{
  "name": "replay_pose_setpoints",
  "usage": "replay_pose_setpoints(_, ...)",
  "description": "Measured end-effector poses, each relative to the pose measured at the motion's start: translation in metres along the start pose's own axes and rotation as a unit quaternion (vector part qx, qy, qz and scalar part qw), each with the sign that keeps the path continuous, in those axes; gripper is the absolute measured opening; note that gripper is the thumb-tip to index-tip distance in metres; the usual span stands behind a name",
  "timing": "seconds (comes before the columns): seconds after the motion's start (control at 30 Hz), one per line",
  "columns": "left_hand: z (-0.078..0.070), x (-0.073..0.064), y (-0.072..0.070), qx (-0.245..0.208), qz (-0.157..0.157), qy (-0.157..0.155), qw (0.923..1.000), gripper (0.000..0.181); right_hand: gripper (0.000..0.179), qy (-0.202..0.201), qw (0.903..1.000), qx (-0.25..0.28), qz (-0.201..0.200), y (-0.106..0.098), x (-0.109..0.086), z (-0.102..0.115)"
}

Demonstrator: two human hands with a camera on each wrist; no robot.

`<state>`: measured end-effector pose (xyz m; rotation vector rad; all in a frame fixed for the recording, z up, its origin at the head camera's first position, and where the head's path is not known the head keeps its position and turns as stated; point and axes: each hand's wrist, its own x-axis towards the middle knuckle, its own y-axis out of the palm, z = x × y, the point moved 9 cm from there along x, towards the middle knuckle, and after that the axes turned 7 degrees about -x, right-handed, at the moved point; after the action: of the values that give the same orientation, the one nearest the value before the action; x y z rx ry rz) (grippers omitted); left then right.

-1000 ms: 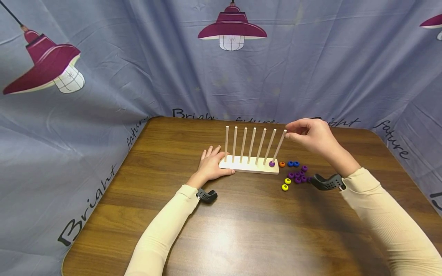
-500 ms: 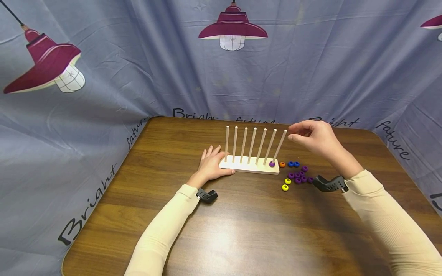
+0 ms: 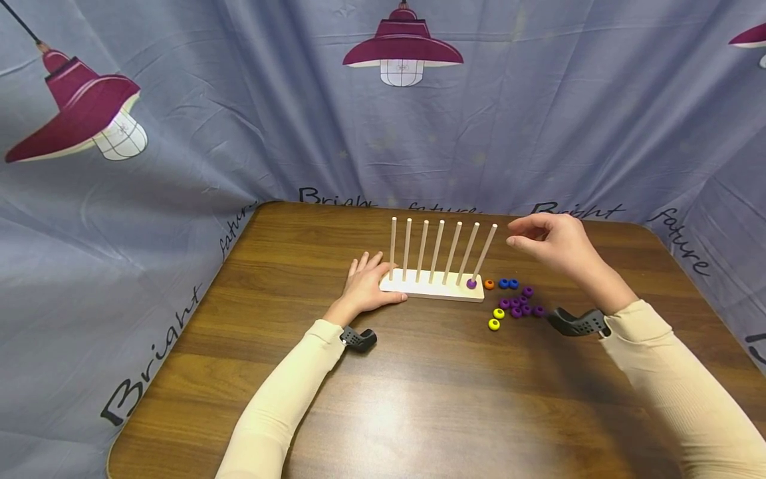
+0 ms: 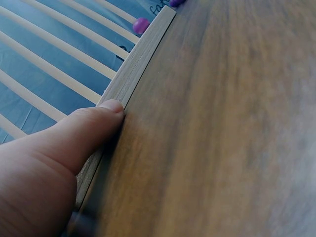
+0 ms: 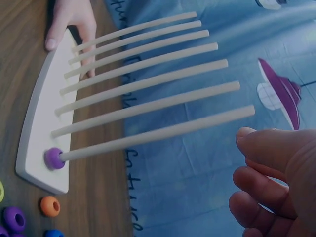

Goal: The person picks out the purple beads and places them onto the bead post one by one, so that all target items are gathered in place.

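Note:
A pale wooden peg board (image 3: 422, 291) with a row of several upright pegs stands on the table. One purple bead (image 3: 471, 284) sits at the foot of its rightmost peg, also plain in the right wrist view. My left hand (image 3: 362, 287) grips the board's left end, with the thumb (image 4: 111, 106) along the front edge and the fingers behind. Up beside the top of the rightmost peg, my right hand (image 3: 553, 241) is held in the air, its fingers loosely bent and nothing between them. A small gap separates its fingertips from that peg.
Right of the board lie an orange bead (image 3: 489, 284), two blue beads (image 3: 504, 283), two yellow beads (image 3: 493, 324) and several purple beads (image 3: 516, 312). The wooden table (image 3: 383, 406) ends at a blue printed curtain (image 3: 287, 100) behind.
My right hand has drawn away to the right from the top of the rightmost peg. The left hand, the board and the beads have stayed in place.

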<state>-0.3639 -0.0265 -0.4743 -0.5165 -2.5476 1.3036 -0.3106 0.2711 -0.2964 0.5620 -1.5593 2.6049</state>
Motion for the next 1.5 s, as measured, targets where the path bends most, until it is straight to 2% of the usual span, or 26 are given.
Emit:
replay_pose_setpoints(0.37,-0.001,0.001,-0.001,0.003,0.003,-0.003,1.0000,0.078,0.024,0.001,0.9999,-0.010,0.007,0.008,-0.013,-0.028)
replay_pose_setpoints(0.57,-0.001,0.001,-0.001,0.004,0.003,-0.004,1.0000,0.078,0.023,0.019,0.9997,-0.008,0.009,0.018,-0.025,-0.051)
replay_pose_setpoints(0.93,-0.002,0.003,0.001,0.002,0.006,-0.001,1.0000,0.079,0.027,0.056,0.9983,-0.001,0.015,0.033,-0.061,-0.091)
replay_pose_setpoints(1.1,-0.001,0.003,-0.002,0.003,-0.003,0.001,1.0000,0.078,0.028,0.063,0.9979,-0.004,0.014,0.040,-0.073,-0.102)
replay_pose_setpoints(1.5,0.002,0.003,0.001,0.002,-0.003,0.002,1.0000,0.078,0.031,0.086,0.9958,-0.013,0.029,0.053,-0.095,-0.116)
